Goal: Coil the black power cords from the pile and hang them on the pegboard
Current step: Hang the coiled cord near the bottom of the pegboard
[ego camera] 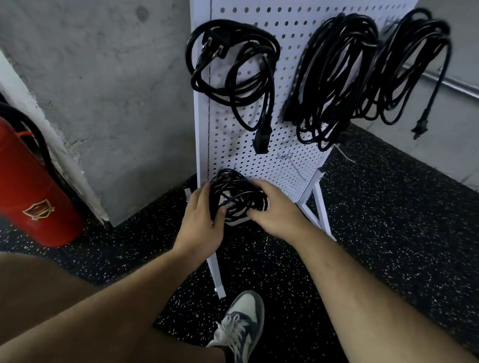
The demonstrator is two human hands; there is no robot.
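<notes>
A coiled black power cord is held low against the foot of the white pegboard. My left hand grips its left side, fingers curled into the loops. My right hand grips its right side. Three other black cord coils hang higher on the board: one at the left, one in the middle, one at the right with its plug dangling. A bare metal hook sticks out of the board just above my right hand.
A red fire extinguisher with a black hose stands at the left by a concrete pillar. The pegboard's white stand legs spread over the speckled black floor. My right shoe is planted just before the stand.
</notes>
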